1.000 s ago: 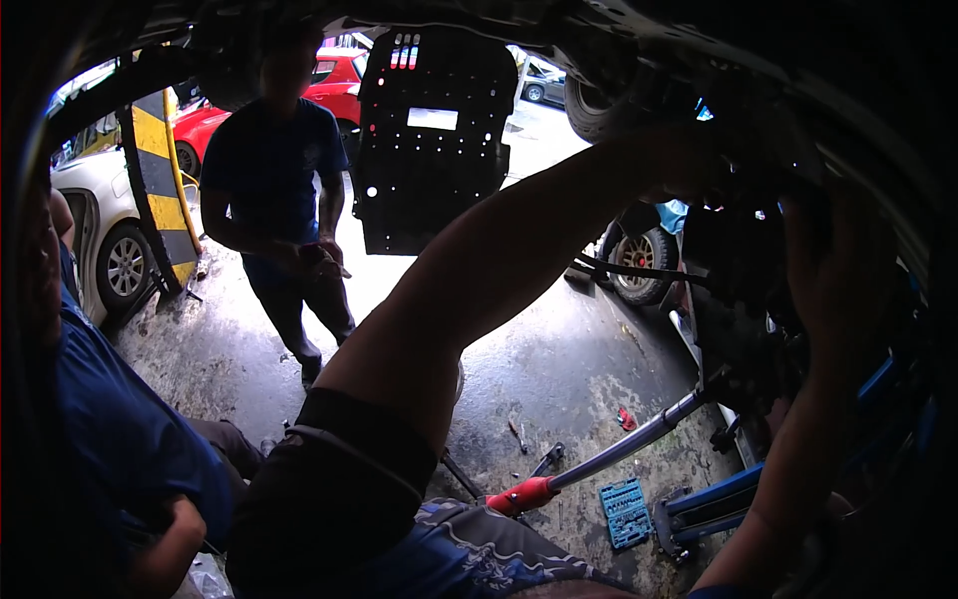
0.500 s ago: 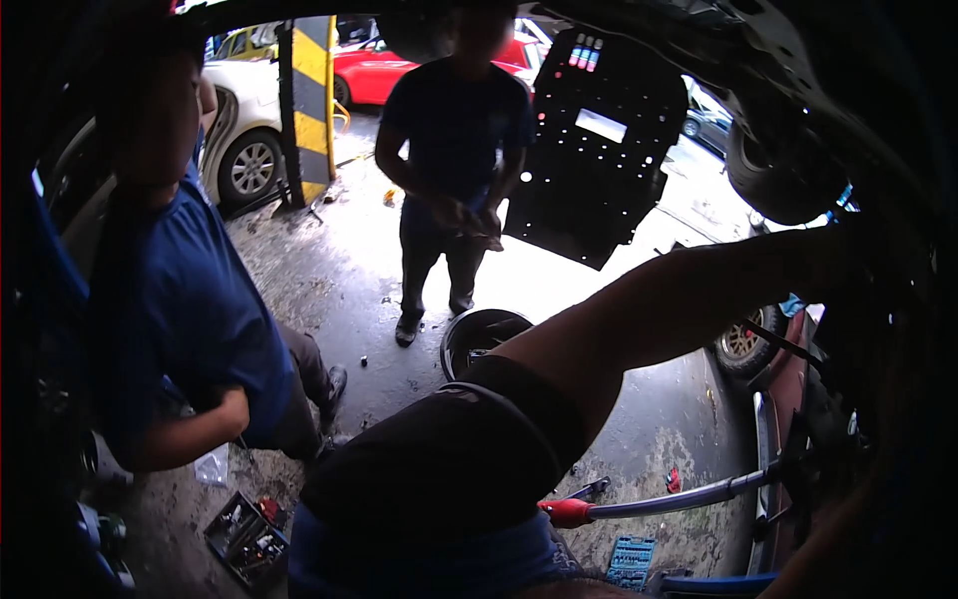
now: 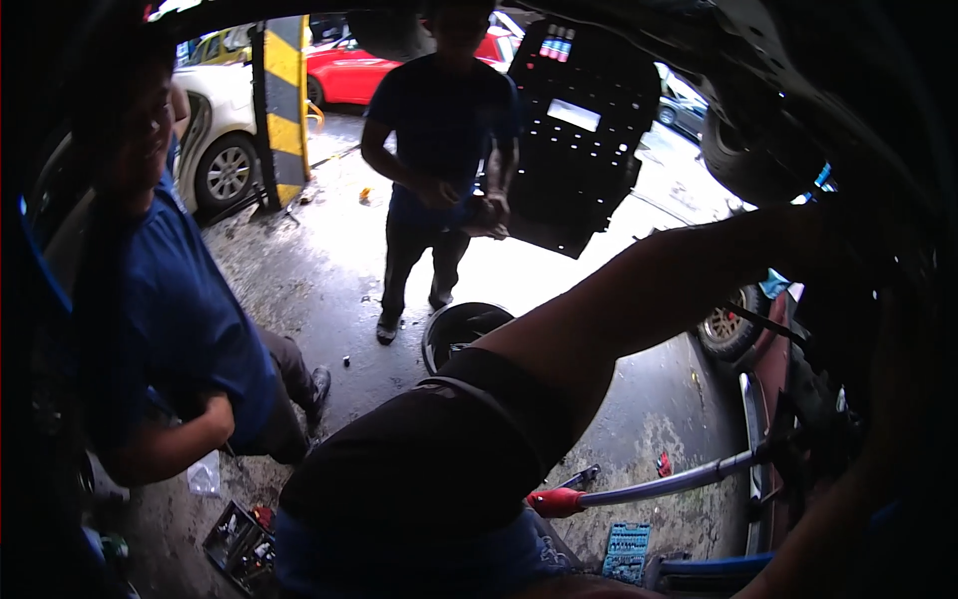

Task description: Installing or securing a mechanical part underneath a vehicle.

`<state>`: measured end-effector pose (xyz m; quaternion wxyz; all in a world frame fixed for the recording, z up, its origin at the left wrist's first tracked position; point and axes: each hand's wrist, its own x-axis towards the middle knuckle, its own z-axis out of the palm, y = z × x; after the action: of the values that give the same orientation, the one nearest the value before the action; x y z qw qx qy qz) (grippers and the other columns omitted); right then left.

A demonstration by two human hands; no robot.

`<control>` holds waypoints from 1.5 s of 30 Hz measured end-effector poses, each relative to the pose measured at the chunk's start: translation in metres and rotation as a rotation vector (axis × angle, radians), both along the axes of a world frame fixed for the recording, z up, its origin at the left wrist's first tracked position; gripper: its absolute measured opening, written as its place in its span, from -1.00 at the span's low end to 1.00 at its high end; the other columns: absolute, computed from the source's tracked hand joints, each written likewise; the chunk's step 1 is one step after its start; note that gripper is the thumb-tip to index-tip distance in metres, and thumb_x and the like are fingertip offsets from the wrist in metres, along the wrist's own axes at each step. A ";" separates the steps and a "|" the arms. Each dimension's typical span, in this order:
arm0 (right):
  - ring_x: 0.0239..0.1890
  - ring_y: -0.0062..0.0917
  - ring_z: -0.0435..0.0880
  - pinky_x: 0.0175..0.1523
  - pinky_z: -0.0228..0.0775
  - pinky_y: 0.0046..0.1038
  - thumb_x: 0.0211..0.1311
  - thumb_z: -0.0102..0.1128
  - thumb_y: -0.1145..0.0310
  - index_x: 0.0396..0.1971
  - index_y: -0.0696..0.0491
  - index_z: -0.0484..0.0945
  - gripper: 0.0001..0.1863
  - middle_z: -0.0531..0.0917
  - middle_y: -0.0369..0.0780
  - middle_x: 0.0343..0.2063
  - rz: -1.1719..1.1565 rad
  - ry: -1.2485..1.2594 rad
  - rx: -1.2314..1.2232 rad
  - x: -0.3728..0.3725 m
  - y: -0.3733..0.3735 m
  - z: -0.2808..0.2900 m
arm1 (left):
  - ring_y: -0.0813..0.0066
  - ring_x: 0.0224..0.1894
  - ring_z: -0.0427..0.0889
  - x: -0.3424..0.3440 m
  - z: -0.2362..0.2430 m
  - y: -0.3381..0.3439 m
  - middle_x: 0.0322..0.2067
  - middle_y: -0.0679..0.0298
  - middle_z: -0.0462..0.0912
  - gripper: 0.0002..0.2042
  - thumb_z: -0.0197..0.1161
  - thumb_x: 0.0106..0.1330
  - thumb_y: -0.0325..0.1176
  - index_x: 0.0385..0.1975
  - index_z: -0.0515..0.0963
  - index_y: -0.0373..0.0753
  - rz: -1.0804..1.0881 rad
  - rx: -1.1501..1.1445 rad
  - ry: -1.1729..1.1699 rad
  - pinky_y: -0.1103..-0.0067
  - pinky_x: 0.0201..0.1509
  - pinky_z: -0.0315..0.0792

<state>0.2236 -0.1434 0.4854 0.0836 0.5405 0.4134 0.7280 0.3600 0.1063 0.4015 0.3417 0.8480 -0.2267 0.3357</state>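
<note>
My left arm, in a dark short sleeve, crosses the view, and its forearm (image 3: pixel 689 265) reaches up right under a raised car's dark underside (image 3: pixel 768 60). Deep shadow swallows my left hand there, so its fingers and anything in them are hidden. At the lower right edge my right forearm (image 3: pixel 823 534) rises into the same shadow; its hand cannot be made out either. A long metal bar with a red grip (image 3: pixel 557 502) juts out leftward from the dark parts beneath the car. No hand shows on that grip. A thin dark rod (image 3: pixel 763 319) lies below my left forearm.
One co-worker in blue (image 3: pixel 190 309) stands close at left, another (image 3: pixel 444 150) farther back by a black perforated panel (image 3: pixel 584 130). A black tub (image 3: pixel 434 339), an open toolbox (image 3: pixel 239 544) and a blue socket set (image 3: pixel 627 552) are on the floor. A striped post (image 3: pixel 285 110) stands behind.
The scene has shifted slightly left in view. The farther co-worker's hands have moved apart a little, and the nearer one's head has turned. My left arm keeps its reach under the car.
</note>
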 end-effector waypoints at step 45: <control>-0.10 -0.26 0.66 0.00 0.49 -0.30 0.19 0.32 0.09 -0.07 0.07 0.59 -0.57 0.65 -0.11 -0.11 -0.168 0.096 0.087 0.024 -0.007 -0.009 | 0.42 -0.21 0.66 -0.063 0.049 -0.002 -0.21 0.15 0.65 -0.71 0.23 0.30 -0.46 0.02 0.51 -0.24 -0.334 0.004 0.002 0.52 -0.15 0.57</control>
<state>0.2479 -0.1506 0.4763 0.1008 0.6106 0.3383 0.7089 0.2967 0.1041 0.4509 0.3915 0.7994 -0.3648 0.2730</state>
